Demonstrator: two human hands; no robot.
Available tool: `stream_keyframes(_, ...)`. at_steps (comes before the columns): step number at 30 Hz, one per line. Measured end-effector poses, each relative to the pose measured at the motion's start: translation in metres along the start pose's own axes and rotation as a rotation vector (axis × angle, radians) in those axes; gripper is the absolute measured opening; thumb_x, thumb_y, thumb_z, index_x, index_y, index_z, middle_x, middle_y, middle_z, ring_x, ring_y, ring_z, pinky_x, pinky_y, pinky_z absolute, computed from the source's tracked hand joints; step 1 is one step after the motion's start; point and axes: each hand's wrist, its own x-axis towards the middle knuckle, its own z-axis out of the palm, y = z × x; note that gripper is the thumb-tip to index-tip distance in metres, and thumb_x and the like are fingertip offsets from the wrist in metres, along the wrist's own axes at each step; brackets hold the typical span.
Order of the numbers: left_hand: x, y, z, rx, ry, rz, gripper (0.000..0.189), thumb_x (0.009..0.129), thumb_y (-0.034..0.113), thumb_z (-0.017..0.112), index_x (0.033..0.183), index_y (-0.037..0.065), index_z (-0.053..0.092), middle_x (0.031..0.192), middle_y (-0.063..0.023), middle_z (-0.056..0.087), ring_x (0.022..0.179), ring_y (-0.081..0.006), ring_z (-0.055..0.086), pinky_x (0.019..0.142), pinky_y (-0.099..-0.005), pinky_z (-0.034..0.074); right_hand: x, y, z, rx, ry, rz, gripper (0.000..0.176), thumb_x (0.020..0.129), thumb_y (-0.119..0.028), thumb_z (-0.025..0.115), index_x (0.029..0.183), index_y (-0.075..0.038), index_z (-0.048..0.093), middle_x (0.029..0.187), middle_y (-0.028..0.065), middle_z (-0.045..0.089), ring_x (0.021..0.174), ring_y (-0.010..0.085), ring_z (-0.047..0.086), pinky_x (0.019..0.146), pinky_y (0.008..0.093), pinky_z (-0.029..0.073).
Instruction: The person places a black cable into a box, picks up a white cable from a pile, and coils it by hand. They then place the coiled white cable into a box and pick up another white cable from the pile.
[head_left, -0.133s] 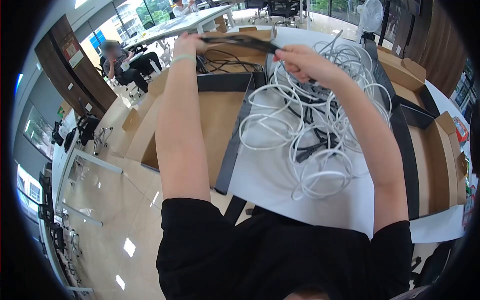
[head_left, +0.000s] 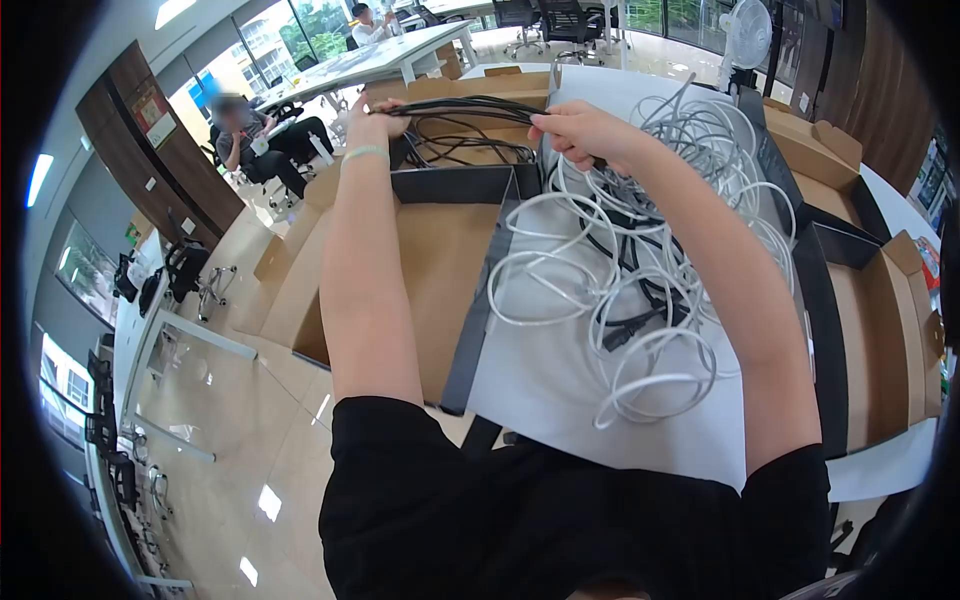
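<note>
A bundle of black cables (head_left: 465,103) stretches between my two hands, above the far-left cardboard box (head_left: 510,88). My left hand (head_left: 378,124) is closed around its left end; the fingertips are partly hidden. At the other end, my right hand (head_left: 588,136) pinches the bundle between thumb and fingers, and a short dark piece shows under the palm. More black cables (head_left: 460,150) lie inside that far box. Right of the boxes, a tangled heap of white cables (head_left: 560,250) spreads over the white table (head_left: 540,385), with a black cable plug (head_left: 622,335) among them.
Below my left forearm sits an open cardboard box (head_left: 450,235) with dark outer sides. Two more open boxes (head_left: 870,340) line the table's right side. A standing fan (head_left: 748,35) is at the back right. A seated person (head_left: 245,140) is at the far left.
Both hands have come down a little with the black cables, and my right hand has shifted slightly left. The bundle's strands now look more spread. The camera view has tilted slightly.
</note>
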Motion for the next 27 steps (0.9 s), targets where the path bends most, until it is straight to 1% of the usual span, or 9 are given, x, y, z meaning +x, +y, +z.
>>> stream_keyframes(6, 0.053, 0.032, -0.028, 0.036, -0.003, 0.077, 0.024, 0.085, 0.025, 0.053, 0.072, 0.011, 0.039, 0.059, 0.0010, 0.036, 0.054, -0.0133, 0.041, 0.061, -0.0376, 0.038, 0.066, -0.004, 0.004, 0.229, -0.127, 0.171, 0.041, 0.083, -0.045, 0.052, 0.082, -0.004, 0.049, 0.052, -0.0081, 0.029, 0.041, 0.0002, 0.023, 0.036, 0.0169, 0.019)
stream_keyframes(10, 0.073, 0.035, -0.045, 0.161, 0.039, 0.198, 0.044, 0.080, 0.049, 0.053, 0.100, 0.010, 0.045, 0.092, -0.0085, 0.048, 0.080, -0.0233, 0.043, 0.069, -0.0419, 0.039, 0.096, 0.012, 0.007, 0.304, -0.067, 0.261, 0.037, 0.084, -0.042, 0.052, 0.076, -0.007, 0.048, 0.052, -0.0080, 0.029, 0.041, 0.0007, 0.023, 0.036, 0.0167, 0.020)
stream_keyframes(13, 0.061, 0.021, -0.048, 0.193, 0.101, 0.187, 0.054, 0.076, 0.058, 0.052, 0.102, 0.011, 0.044, 0.095, -0.0084, 0.047, 0.084, -0.0238, 0.043, 0.069, -0.0413, 0.039, 0.110, 0.019, 0.006, 0.308, -0.046, 0.293, 0.033, 0.086, -0.036, 0.052, 0.069, -0.008, 0.046, 0.052, -0.0075, 0.029, 0.040, 0.0019, 0.023, 0.035, 0.0172, 0.021)
stream_keyframes(14, 0.066, 0.018, -0.050, 0.263, 0.159, 0.166, 0.063, 0.075, 0.068, 0.042, 0.096, 0.009, 0.042, 0.084, -0.0082, 0.045, 0.076, -0.0217, 0.040, 0.066, -0.0377, 0.037, 0.112, 0.021, 0.006, 0.262, -0.015, 0.291, 0.032, 0.087, -0.033, 0.051, 0.067, -0.009, 0.044, 0.053, -0.0063, 0.030, 0.040, 0.0028, 0.024, 0.035, 0.0177, 0.021)
stream_keyframes(19, 0.084, 0.000, -0.067, 0.473, 0.074, 0.293, 0.068, 0.073, 0.069, 0.045, 0.103, 0.009, 0.041, 0.097, -0.0085, 0.048, 0.083, -0.0230, 0.044, 0.064, -0.0351, 0.036, 0.115, 0.032, 0.016, 0.145, 0.116, 0.307, 0.027, 0.087, -0.023, 0.052, 0.068, -0.004, 0.045, 0.057, 0.0018, 0.036, 0.042, 0.0076, 0.028, 0.034, 0.0210, 0.026)
stream_keyframes(21, 0.091, -0.013, -0.063, 0.767, 0.317, 0.753, 0.101, 0.065, 0.066, 0.058, 0.130, 0.001, 0.017, 0.133, -0.0169, 0.026, 0.118, -0.0351, 0.032, 0.093, -0.0492, 0.029, 0.122, 0.044, 0.015, 0.118, 0.100, 0.294, 0.028, 0.086, -0.021, 0.052, 0.069, -0.001, 0.045, 0.057, 0.0034, 0.036, 0.043, 0.0086, 0.030, 0.034, 0.0222, 0.028)
stream_keyframes(23, 0.079, -0.030, -0.065, 1.396, 0.541, 1.006, 0.115, 0.062, 0.062, 0.064, 0.130, -0.008, 0.003, 0.137, -0.0239, 0.013, 0.125, -0.0378, 0.019, 0.100, -0.0499, 0.019, 0.130, 0.052, 0.016, 0.093, 0.071, 0.328, 0.029, 0.086, -0.022, 0.052, 0.068, 0.001, 0.046, 0.057, 0.0053, 0.039, 0.043, 0.0105, 0.032, 0.034, 0.0224, 0.028)
stream_keyframes(25, 0.045, -0.057, -0.064, 1.825, 0.491, 1.321, 0.098, 0.072, 0.050, 0.061, 0.133, -0.003, 0.007, 0.136, -0.0263, 0.012, 0.128, -0.0396, 0.005, 0.099, -0.0577, 0.011, 0.137, 0.051, 0.019, -0.006, 0.061, 0.308, 0.030, 0.086, -0.022, 0.053, 0.068, 0.001, 0.047, 0.056, 0.0065, 0.040, 0.043, 0.0121, 0.034, 0.033, 0.0236, 0.028)
stream_keyframes(27, 0.055, -0.061, -0.069, 2.105, 0.350, 1.681, 0.069, 0.086, 0.038, 0.043, 0.134, -0.002, 0.014, 0.138, -0.0255, 0.015, 0.128, -0.0388, 0.014, 0.101, -0.0549, 0.007, 0.136, 0.046, 0.026, -0.101, 0.053, 0.291, 0.030, 0.085, -0.022, 0.053, 0.068, 0.002, 0.049, 0.056, 0.0077, 0.042, 0.042, 0.0136, 0.035, 0.033, 0.0247, 0.028)
